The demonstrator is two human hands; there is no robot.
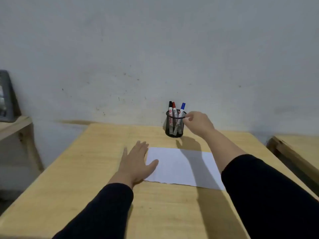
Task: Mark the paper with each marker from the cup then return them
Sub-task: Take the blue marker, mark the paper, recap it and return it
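Note:
A black mesh cup stands at the far edge of the wooden table, by the wall. Three markers stand in it: a black-capped one, a red-capped one and a blue-capped one. A blank white sheet of paper lies in front of the cup. My right hand is at the cup's right rim, fingers curled near the blue marker, holding nothing that I can see. My left hand lies flat, fingers spread, with its thumb on the paper's left edge.
A grey-white wall rises right behind the table. A second wooden surface sits to the right across a gap. At the left, a low wooden shelf carries a dark framed object.

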